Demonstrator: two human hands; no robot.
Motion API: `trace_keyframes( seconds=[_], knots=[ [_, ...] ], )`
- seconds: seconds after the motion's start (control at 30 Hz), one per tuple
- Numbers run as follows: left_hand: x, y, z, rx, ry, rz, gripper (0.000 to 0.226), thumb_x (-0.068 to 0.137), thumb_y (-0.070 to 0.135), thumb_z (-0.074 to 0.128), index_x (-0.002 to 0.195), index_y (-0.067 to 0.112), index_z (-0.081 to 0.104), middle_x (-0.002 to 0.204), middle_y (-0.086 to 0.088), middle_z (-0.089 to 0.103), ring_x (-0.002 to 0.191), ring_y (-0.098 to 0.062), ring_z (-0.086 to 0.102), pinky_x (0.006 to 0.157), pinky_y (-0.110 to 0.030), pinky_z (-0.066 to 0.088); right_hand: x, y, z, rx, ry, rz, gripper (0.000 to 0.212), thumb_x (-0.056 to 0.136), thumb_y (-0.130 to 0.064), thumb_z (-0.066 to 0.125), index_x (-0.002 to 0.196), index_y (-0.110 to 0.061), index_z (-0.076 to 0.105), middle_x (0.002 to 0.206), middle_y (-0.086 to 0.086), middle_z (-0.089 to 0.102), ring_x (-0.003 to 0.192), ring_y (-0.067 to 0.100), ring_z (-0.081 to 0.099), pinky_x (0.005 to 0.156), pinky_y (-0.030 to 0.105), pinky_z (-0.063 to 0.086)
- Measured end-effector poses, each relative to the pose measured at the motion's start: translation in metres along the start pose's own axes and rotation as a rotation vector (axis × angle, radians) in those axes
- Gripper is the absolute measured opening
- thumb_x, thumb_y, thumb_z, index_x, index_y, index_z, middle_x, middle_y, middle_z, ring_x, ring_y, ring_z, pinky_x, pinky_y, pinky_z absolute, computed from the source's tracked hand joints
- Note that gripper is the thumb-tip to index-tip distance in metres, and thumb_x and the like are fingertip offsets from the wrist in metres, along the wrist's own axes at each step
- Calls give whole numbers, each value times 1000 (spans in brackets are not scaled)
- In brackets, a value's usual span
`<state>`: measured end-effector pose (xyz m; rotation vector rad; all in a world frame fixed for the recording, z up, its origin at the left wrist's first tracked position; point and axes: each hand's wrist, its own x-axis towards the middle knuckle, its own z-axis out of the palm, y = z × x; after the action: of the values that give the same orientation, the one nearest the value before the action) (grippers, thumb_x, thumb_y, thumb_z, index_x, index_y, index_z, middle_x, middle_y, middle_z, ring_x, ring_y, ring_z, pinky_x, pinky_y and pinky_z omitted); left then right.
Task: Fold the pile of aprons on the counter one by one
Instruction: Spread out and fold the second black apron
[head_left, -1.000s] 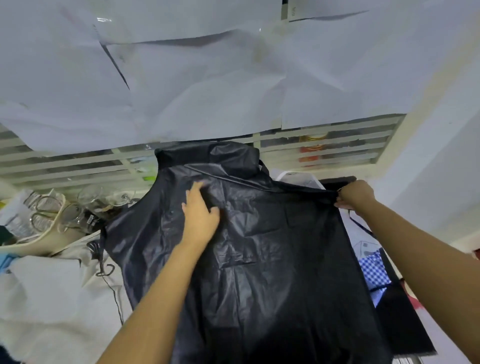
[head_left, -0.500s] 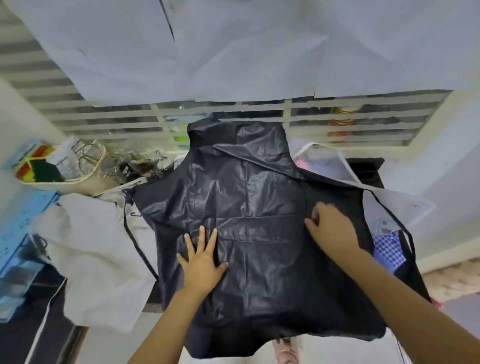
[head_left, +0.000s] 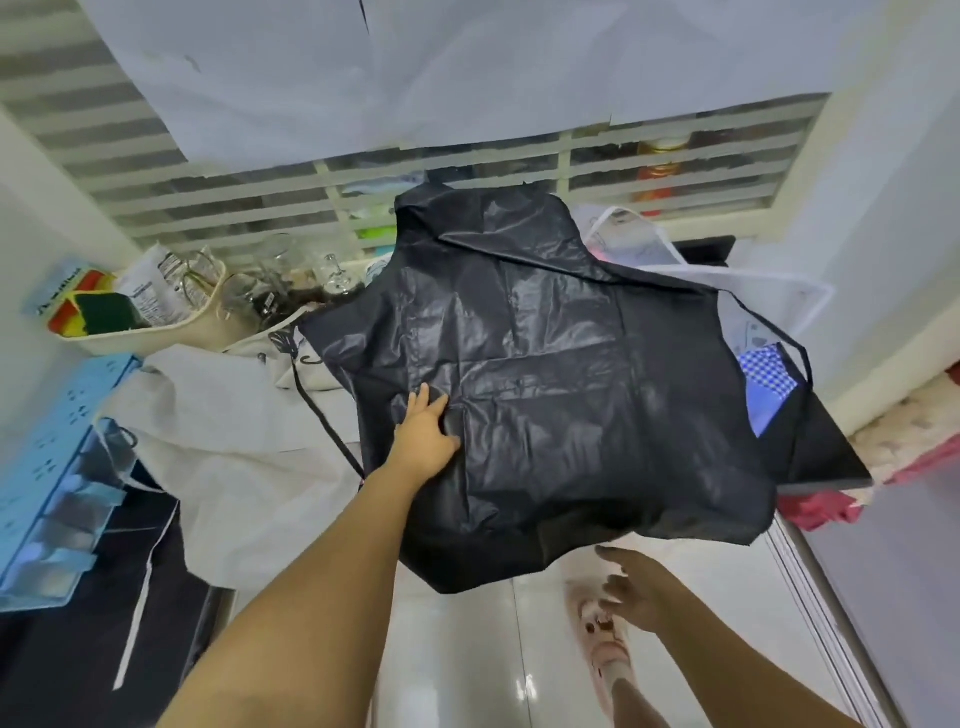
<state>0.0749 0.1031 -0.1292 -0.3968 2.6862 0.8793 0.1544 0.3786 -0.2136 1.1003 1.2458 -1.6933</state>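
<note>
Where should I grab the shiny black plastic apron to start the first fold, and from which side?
Pinch the bottom hem of the shiny black plastic apron, coming from below on the near side. That edge hangs free, right above the open right hand, while the left hand presses the left part flat, so it should lift without the sheet sliding.

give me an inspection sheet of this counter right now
surface: counter, mostly covered by cloth
job's things: black apron spread flat, hem hanging over the front edge; white apron crumpled to its left; blue checked cloth at its right
clutter: basket with sponges; glassware beside it
grippers: left hand pressing flat on black apron; right hand below the hem, fingers relaxed, holding nothing
cables: nothing seen
surroundings: louvred window partly papered over; tiled floor
</note>
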Motion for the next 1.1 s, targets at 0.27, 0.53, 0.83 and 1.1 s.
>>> trace_keyframes(
  seconds=[0.27, 0.53, 0.83, 1.1],
  knots=[
    [-58, -8, 38, -312, 539, 122, 43, 89, 6, 60, 130, 16, 51, 137, 1, 44, 124, -8, 41, 107, -22, 32, 23, 11, 15, 349, -137, -141, 14, 89, -10, 52, 75, -13, 48, 81, 9, 44, 76, 25, 44, 78, 43, 39],
    [-104, -83, 115, -1133, 494, -721, 25, 96, 29, 55, 112, 9, 55, 112, -11, 57, 107, -30, 57, 96, -41, 45, 46, 28, 25, 247, -191, -87, 13, 92, -7, 44, 81, -8, 51, 118, 17, 51, 113, 37, 47, 100, 44, 31],
    [-96, -89, 176, -1828, 238, -936, 101, 83, 82, 18, 152, 9, 20, 153, -7, 33, 146, -25, 20, 118, -50, 5, 58, 26, 20, 222, -306, -92, 24, 97, -15, 47, 118, -10, 56, 130, 17, 56, 125, 35, 48, 111, 49, 29],
    [-92, -51, 179, -2117, 368, -703, 43, 96, 38, 53, 134, 18, 53, 108, -4, 71, 97, -17, 65, 105, -31, 42, 63, 47, 8, 267, -317, -24, 38, 90, -26, 62, 121, -9, 48, 130, 19, 53, 122, 36, 51, 107, 46, 36]
  ],
)
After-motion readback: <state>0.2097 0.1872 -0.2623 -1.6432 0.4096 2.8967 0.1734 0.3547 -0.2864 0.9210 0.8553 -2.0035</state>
